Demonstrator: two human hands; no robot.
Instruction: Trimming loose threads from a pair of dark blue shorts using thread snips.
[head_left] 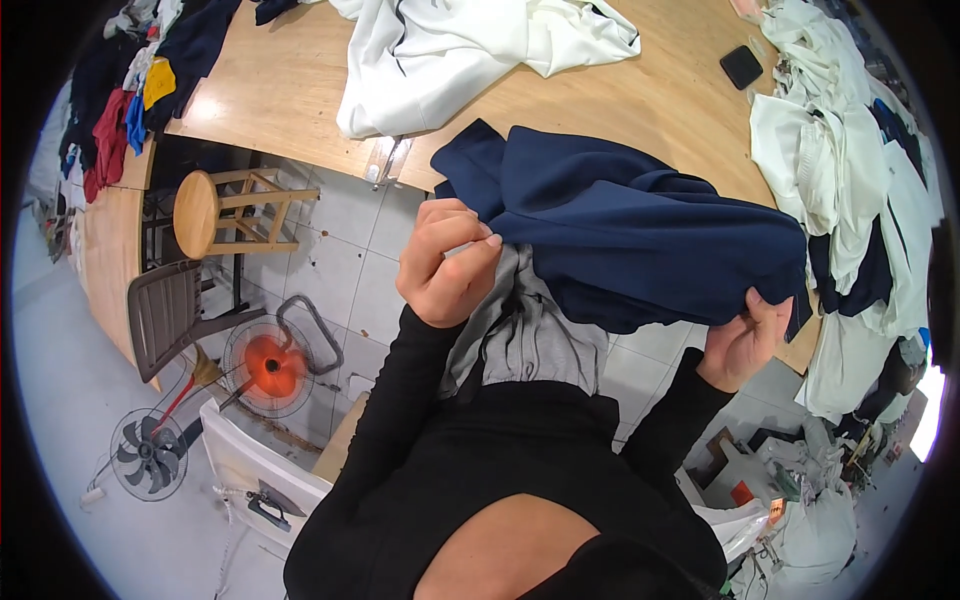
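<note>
A dark navy garment (620, 225), loosely folded with soft creases, stretches between my two hands, partly lying over the table's near edge. My left hand (447, 262) is closed in a pinch on its left side, close to a seam. At the opposite end, the thumb of my right hand (748, 340) lies over the cloth's edge, with the fingers tucked beneath. Which kind of garment it is cannot be told from the folds.
White garments (470, 60) lie across the wooden table (640, 110), with a dark phone-like object (741, 67) farther right. White clothes (830, 180) are piled along the right. On the left stand a wooden stool (196, 214), a brown chair (165, 320) and an orange-centred fan (270, 366).
</note>
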